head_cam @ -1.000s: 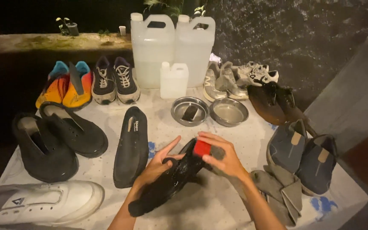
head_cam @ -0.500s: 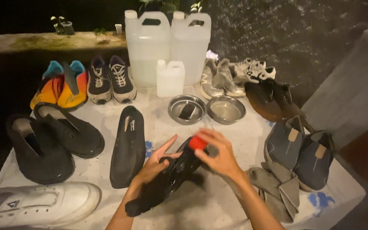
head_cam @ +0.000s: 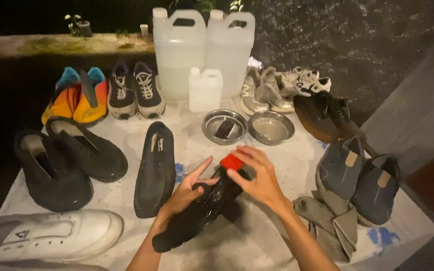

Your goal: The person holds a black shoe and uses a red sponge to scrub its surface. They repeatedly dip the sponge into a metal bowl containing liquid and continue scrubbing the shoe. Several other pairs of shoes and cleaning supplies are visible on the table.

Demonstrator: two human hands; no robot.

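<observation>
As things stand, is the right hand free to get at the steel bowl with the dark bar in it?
Probably not right away: the right hand is pressing a red applicator onto the black shoe. The steel bowl sits just beyond with bare tablecloth between, so the path looks open once the applicator is put down.

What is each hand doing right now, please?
Left hand: holding the black shoe, thumb raised.
Right hand: closed on a red applicator pressed to the shoe.

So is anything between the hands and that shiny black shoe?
Nothing visible. The left hand grips the black shoe directly, and the right hand presses a red applicator straight onto it.
</observation>
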